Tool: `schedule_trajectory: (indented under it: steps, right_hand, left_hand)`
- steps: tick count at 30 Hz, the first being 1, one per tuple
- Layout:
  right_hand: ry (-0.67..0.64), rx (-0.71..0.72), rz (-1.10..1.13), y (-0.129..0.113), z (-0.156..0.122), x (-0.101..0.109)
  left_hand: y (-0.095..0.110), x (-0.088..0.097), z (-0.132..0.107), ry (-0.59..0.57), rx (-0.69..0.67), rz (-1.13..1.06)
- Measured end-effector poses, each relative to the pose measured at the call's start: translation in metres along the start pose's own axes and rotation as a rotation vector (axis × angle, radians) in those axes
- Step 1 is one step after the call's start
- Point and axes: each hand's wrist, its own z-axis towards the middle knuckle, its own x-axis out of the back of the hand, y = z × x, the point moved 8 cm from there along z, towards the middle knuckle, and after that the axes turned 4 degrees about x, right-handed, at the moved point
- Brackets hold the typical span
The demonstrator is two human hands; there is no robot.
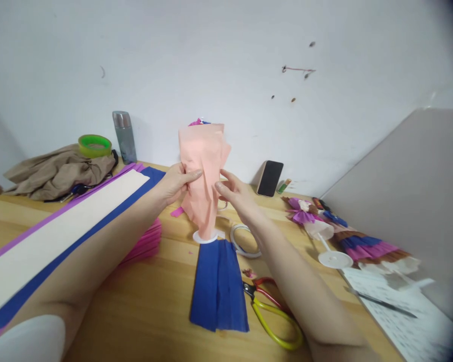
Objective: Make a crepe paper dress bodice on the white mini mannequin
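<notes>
A sheet of peach crepe paper stands upright, gathered toward the bottom around a stand with a white round base. My left hand grips the paper's left side, thumb across its front. My right hand is at the right edge, thumb tip touching the paper, index finger held apart from the thumb. Pink and blue bits show over the paper's top. Blue crepe paper lies in front of the base. A white tape roll and scissors with red and yellow handles lie to the right.
Long cream, blue and purple paper strips cross the left side. Behind are a brown cloth, a green tape roll and a flask. A phone leans on the wall. Paper-dressed figures and a pen lie right.
</notes>
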Motion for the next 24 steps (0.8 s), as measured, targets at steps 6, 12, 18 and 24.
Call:
schedule_trajectory:
  steps: [6,12,18,24]
  right_hand:
    - [0.018,-0.043,0.155,0.011,0.007,0.007]
    - [0.094,-0.050,0.160,0.013,0.009,0.014]
    - [0.080,-0.036,0.138,0.014,0.006,0.003]
    - [0.029,0.015,0.101,0.011,0.005,-0.005]
  left_hand:
    - [-0.002,0.010,0.004,0.042,0.018,0.039]
    - [0.002,0.005,0.002,0.006,0.029,0.008]
    - [0.000,-0.006,0.001,-0.078,0.042,-0.056]
    - [-0.004,-0.009,0.001,-0.079,0.046,-0.093]
